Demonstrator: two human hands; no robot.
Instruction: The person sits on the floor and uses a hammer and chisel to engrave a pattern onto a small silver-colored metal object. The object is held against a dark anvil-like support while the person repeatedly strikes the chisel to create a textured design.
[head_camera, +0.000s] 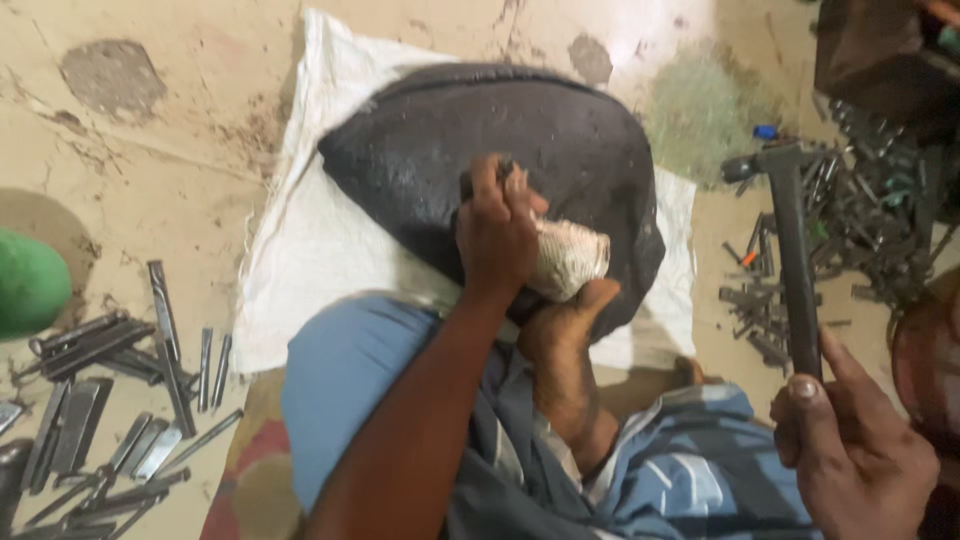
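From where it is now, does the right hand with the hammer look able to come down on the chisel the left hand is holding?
Probably yes. The right hand holds the dark metal hammer raised off to the side, with nothing between it and the chisel that the left hand grips against the dark rounded slab.

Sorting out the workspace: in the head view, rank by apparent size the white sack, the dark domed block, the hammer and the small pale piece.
1. white sack
2. dark domed block
3. hammer, though nearness to the camera may enlarge it
4. small pale piece

One package is visible: a white woven sack (310, 240). It lies flat on the floor. No labels, signs or screens.
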